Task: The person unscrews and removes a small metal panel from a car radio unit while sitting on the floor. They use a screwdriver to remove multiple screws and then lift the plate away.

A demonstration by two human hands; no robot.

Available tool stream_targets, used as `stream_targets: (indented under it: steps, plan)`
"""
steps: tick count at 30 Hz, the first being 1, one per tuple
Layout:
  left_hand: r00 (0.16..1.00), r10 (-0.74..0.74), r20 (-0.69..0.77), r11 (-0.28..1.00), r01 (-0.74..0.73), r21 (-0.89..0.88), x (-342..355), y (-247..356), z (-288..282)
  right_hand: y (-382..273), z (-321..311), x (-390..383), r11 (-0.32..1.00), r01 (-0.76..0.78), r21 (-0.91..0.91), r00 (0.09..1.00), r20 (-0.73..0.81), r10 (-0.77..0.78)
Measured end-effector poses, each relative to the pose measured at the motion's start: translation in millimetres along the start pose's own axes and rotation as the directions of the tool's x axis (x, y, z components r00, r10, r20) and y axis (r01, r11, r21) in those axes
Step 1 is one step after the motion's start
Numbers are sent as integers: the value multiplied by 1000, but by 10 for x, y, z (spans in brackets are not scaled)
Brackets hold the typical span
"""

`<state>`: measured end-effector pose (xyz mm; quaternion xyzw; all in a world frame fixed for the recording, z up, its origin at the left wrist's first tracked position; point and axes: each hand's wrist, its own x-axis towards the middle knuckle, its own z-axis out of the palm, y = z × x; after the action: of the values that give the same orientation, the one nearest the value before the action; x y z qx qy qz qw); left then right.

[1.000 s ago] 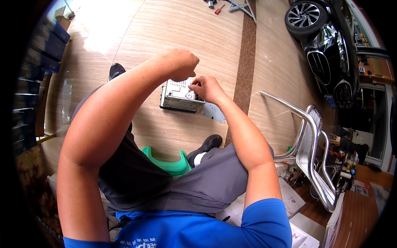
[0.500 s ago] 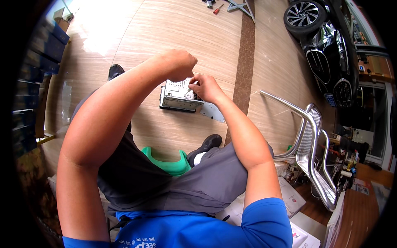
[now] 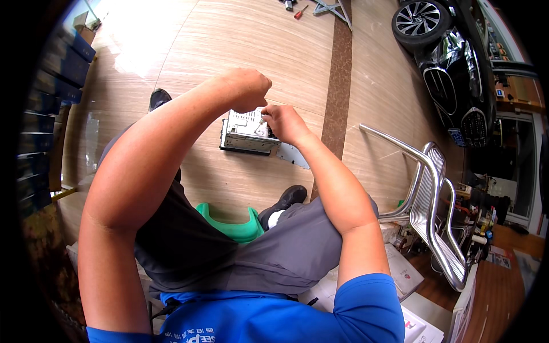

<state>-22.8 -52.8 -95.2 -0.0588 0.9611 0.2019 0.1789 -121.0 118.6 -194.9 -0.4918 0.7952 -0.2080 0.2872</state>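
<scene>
A boxy silver metal unit point(image 3: 247, 142) with slots in its top and a black lower edge, like a car stereo, sits on the floor in front of me. My left hand point(image 3: 249, 90) is closed above its far side, the wrist bent over; whatever its fingers grip is hidden. My right hand point(image 3: 283, 123) is over the unit's right end, thumb and fingers pinched together near a small pale part point(image 3: 262, 129) on top. What lies in that pinch is too small to make out. A flat grey metal plate point(image 3: 294, 156) lies against the unit's right side.
A green plastic stool point(image 3: 234, 227) stands between my legs. To the right are a chrome metal chair point(image 3: 432, 200) and a black car point(image 3: 457, 86). A red-handled screwdriver point(image 3: 301, 12) lies on the far floor. Blue boxes point(image 3: 67, 66) line the left.
The fingertips of my right hand have lifted slightly and drawn closer together over the unit. My left hand and the unit are nearly unmoved.
</scene>
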Motion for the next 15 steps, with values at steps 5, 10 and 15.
stream_targets:
  steps: [5,10,15]
  plan:
    - [1000,-10,-6,1000,10,-14,-27,4,4,-70,21,-21,996,23,-86,999,-35,-26]
    - [1000,-11,-1,1000,11,-10,-40,27,-1,-86,51,-33,990,9,-142,999,-45,-16]
    - [1000,-9,-2,1000,9,-10,-22,18,25,-62,88,-43,991,23,-133,995,-94,-35]
